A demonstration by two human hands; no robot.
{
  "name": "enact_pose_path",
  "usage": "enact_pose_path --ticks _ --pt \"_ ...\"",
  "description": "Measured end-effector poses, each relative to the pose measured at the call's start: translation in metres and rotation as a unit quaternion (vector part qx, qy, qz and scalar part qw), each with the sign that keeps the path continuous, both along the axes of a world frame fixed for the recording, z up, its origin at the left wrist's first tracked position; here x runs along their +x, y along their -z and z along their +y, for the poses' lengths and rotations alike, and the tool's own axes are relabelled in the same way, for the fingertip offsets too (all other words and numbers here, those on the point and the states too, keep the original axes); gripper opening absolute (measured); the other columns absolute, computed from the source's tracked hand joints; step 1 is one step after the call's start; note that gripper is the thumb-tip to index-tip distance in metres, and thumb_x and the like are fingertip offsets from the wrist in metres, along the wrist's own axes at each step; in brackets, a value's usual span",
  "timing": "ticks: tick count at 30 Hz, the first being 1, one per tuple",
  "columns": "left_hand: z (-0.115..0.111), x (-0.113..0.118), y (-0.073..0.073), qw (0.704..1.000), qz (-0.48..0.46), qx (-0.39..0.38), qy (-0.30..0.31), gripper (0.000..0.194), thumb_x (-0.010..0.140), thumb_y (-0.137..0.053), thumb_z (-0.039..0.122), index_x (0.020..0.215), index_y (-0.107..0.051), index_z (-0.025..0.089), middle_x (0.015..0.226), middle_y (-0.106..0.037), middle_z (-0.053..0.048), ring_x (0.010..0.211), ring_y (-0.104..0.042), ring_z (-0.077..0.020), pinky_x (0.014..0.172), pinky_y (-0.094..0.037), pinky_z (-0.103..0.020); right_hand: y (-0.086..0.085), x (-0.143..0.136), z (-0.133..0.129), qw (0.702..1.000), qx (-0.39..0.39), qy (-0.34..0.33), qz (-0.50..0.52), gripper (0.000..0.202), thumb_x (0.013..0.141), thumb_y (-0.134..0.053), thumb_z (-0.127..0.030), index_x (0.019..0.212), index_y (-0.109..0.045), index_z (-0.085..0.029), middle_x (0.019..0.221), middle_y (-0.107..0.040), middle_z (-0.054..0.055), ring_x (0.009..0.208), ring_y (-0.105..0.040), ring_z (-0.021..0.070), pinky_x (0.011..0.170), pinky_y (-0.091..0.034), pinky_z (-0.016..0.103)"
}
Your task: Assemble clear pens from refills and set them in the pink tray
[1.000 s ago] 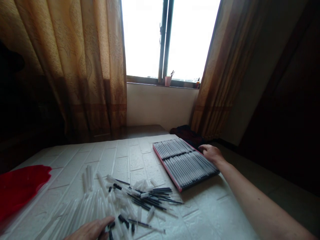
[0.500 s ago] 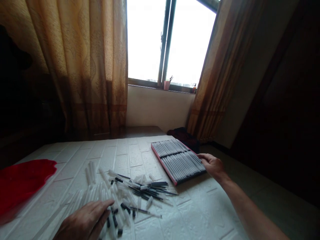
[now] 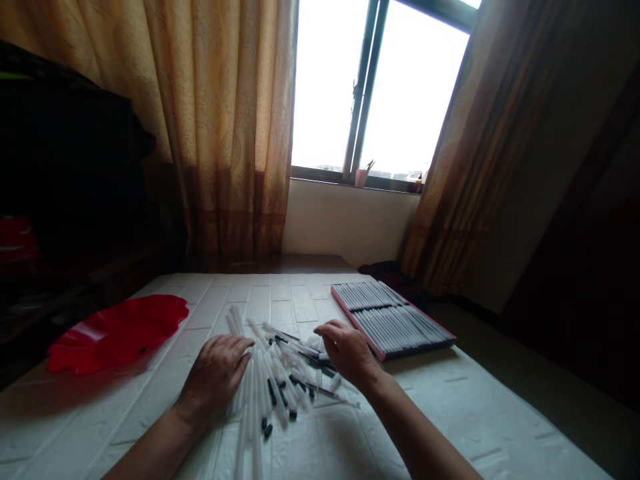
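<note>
A loose pile of clear white pen barrels [image 3: 253, 393] lies on the white table, mixed with black pen caps [image 3: 293, 415] and dark thin refills [image 3: 325, 390]. My left hand [image 3: 217, 370] rests at the left side of the pile, thumb and fingers apart, nothing visibly gripped. Over the right side of the pile hovers my right hand [image 3: 350, 350], fingers loosely stretched to the left; no held thing shows. Just beyond it sits a shallow pink-edged box [image 3: 336, 300] filled with two rows of pens [image 3: 400, 323], which it does not appear to hold.
A red wavy-edged plastic dish [image 3: 120, 327] stands on the left of the table [image 3: 440, 413]. The table's right edge drops to a dark floor. Curtains [image 3: 225, 133] and a window lie behind, with a pink cup [image 3: 361, 177] on the sill.
My right hand has left the right edge of the pen box and moved left over the pile. My left hand has moved forward beside the barrels. The view has turned left.
</note>
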State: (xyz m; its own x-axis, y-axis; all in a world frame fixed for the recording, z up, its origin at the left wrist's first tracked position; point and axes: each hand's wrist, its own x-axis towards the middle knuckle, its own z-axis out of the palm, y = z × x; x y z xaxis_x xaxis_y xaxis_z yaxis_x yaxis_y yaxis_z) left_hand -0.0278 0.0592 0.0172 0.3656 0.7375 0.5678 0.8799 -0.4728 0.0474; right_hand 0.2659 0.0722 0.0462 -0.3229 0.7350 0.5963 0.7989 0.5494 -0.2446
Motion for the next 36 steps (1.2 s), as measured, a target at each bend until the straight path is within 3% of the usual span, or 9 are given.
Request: enact_pose_path --ticks 6,13,21,25,28,32,36 --pt "0.017 -0.028 0.003 0.996 -0.006 -0.054 -0.075 0.028 0.098 -0.064 0.032 0.123 -0.062 0.019 0.128 -0.063 -0.009 0.106 -0.066 -0.0245 0.089 -0.056 -0.046 0.028 -0.009 -0.004 0.999 0.039 0.038 0.0 0.029 0.089 -0.051 -0.009 0.1 -0.076 -0.02 0.092 -0.077 0.008 0.083 -0.072 0.0209 0.074 -0.053 0.027" --pt "0.031 -0.048 0.01 0.975 -0.108 -0.157 -0.112 0.031 0.098 -0.064 0.031 0.126 -0.06 0.019 0.128 -0.063 -0.009 0.105 -0.067 -0.0246 0.087 -0.057 -0.045 0.039 0.001 -0.007 0.996 0.082 0.041 0.014 0.029 0.093 -0.047 -0.015 0.099 -0.075 -0.019 0.093 -0.076 0.009 0.085 -0.071 0.0224 0.076 -0.053 0.029" --pt "0.023 -0.033 0.015 0.908 -0.313 -0.263 -0.094 0.031 0.098 -0.064 0.032 0.126 -0.06 0.019 0.127 -0.063 -0.009 0.105 -0.067 -0.025 0.087 -0.057 -0.045 0.033 -0.009 -0.018 0.994 0.093 -0.029 0.04 0.028 0.096 -0.044 -0.018 0.1 -0.071 -0.02 0.091 -0.074 0.009 0.082 -0.07 0.022 0.073 -0.052 0.03" --pt "0.016 -0.018 0.013 0.856 -0.424 -0.285 -0.079 0.032 0.098 -0.064 0.032 0.126 -0.06 0.017 0.125 -0.064 -0.009 0.103 -0.067 -0.0248 0.085 -0.057 -0.045 0.032 -0.039 -0.04 0.993 0.07 -0.09 0.025 0.02 0.094 -0.05 -0.022 0.082 -0.066 -0.024 0.077 -0.069 0.003 0.07 -0.066 0.0188 0.065 -0.048 0.027" --pt "0.012 -0.014 0.008 0.829 -0.478 -0.283 -0.069 0.032 0.098 -0.064 0.033 0.126 -0.06 0.018 0.125 -0.064 -0.009 0.102 -0.068 -0.0243 0.085 -0.058 -0.045 0.044 -0.058 -0.048 0.992 0.1 -0.077 0.015 0.026 0.086 -0.058 -0.037 0.063 -0.057 -0.025 0.062 -0.063 0.002 0.055 -0.061 0.0196 0.053 -0.04 0.029" --pt "0.013 -0.02 0.005 0.817 -0.503 -0.271 -0.074 0.032 0.098 -0.064 0.032 0.126 -0.06 0.018 0.125 -0.064 -0.009 0.103 -0.067 -0.0246 0.085 -0.057 -0.045 0.064 -0.064 -0.046 0.991 0.108 -0.056 -0.049 0.03 0.078 -0.064 -0.049 0.06 -0.056 -0.026 0.055 -0.062 0.002 0.047 -0.059 0.0205 0.045 -0.034 0.03" --pt "0.016 -0.024 0.009 0.829 -0.487 -0.265 -0.079 0.028 0.098 -0.063 0.035 0.118 -0.064 0.016 0.117 -0.069 -0.008 0.098 -0.069 -0.0231 0.084 -0.058 -0.043 0.075 -0.059 -0.043 0.984 0.117 -0.081 -0.105 0.018 0.077 -0.065 -0.038 0.067 -0.056 -0.026 0.058 -0.064 0.001 0.047 -0.06 0.0204 0.044 -0.036 0.03"
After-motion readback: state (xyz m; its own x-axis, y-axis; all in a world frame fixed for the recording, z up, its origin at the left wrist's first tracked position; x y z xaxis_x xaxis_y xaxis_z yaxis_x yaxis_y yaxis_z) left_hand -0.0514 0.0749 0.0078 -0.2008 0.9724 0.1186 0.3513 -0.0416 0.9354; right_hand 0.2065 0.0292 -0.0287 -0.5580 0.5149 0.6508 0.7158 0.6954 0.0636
